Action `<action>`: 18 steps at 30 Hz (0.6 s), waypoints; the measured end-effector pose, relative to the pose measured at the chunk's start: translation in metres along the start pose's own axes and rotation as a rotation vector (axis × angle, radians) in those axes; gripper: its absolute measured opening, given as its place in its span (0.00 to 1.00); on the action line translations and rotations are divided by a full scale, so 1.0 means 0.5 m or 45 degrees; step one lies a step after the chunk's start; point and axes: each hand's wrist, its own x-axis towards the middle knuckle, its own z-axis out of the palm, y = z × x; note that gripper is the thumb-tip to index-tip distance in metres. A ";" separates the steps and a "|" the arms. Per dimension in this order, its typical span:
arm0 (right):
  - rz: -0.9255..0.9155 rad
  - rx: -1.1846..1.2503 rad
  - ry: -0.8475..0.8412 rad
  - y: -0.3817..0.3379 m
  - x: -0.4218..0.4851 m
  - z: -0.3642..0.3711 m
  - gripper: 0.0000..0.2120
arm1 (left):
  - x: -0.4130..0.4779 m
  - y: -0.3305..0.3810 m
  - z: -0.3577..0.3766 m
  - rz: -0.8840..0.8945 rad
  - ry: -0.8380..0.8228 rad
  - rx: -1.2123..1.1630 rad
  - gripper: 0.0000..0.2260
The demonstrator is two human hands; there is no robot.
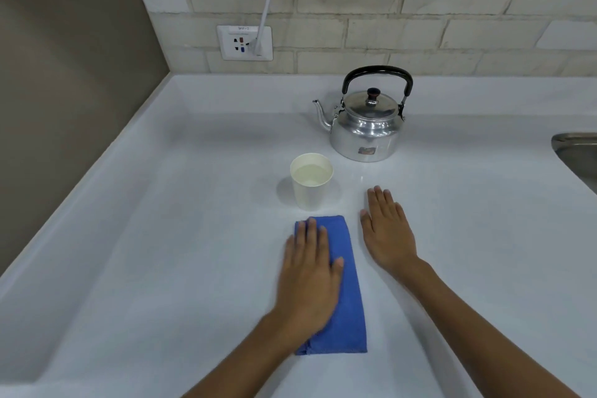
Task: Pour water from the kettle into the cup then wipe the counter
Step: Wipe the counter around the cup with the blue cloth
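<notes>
Resting flat with fingers spread, the left hand (308, 271) presses on a folded blue cloth (347, 297) on the white tabletop (161, 236), gripping nothing. The right hand (386, 233) lies open, palm down, at the cloth's 2 o'clock. A water-filled paper cup (311, 181) stands just beyond the cloth at 12 o'clock; the metal kettle (366, 121) sits at the cup's 1 o'clock.

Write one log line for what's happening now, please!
stage: wiping | left hand: flat on folded blue cloth | right hand: flat on white counter | white paper cup: holds water | silver metal kettle: upright
</notes>
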 end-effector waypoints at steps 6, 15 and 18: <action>-0.031 -0.129 0.034 0.013 0.003 0.021 0.25 | -0.001 0.022 0.033 -0.012 -0.037 0.188 0.27; -0.047 -0.186 0.095 0.012 -0.001 0.025 0.25 | -0.036 -0.137 -0.027 0.002 0.086 0.213 0.33; -0.039 -0.197 0.095 0.008 0.000 0.028 0.25 | -0.002 -0.225 -0.070 -0.160 0.132 0.230 0.29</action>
